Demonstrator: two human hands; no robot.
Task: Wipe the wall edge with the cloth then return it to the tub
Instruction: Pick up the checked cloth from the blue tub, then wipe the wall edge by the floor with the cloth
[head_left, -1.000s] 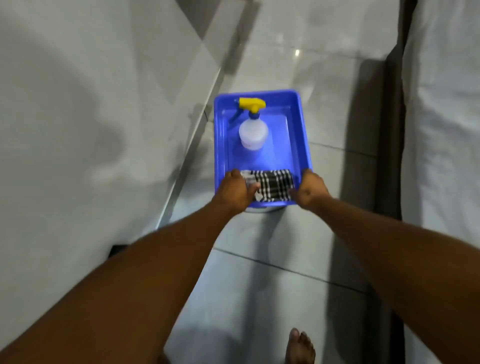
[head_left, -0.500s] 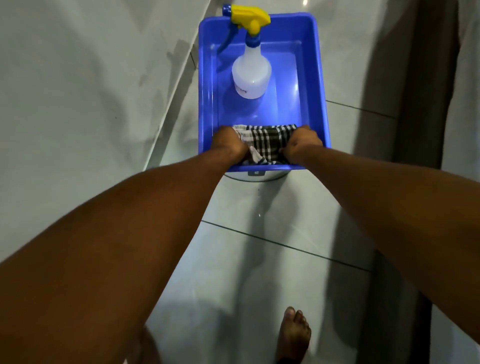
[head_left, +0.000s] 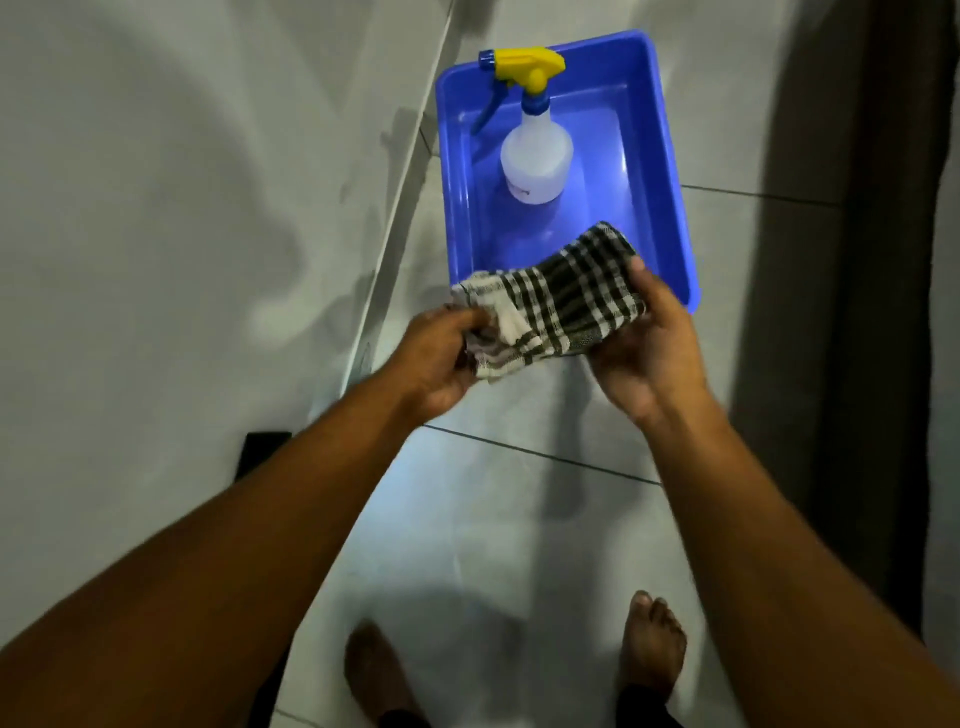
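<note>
Both hands are holding the checked cloth (head_left: 553, 301) up in the air right now, stretched between them. The left hand (head_left: 441, 358) is pinching the pale, bunched-up end with fingers curled closed around it, and the right hand (head_left: 647, 343) is gripping the darker black-and-white end, thumb on top and palm cupping it from below. Just past the grip, the blue plastic tub (head_left: 670, 171) is sitting on the grey tiled floor (head_left: 519, 519), and the cloth is hanging over its near edge, so that rim is hidden behind the fabric. Further inside the tub, beyond the cloth, a clear spray bottle (head_left: 535, 156) with a yellow trigger head is standing upright. Off to the left of the left hand, the wall (head_left: 156, 208) is meeting the floor along a pale edge (head_left: 400, 192). Below the grip, two bare feet are showing on the tiles.
</note>
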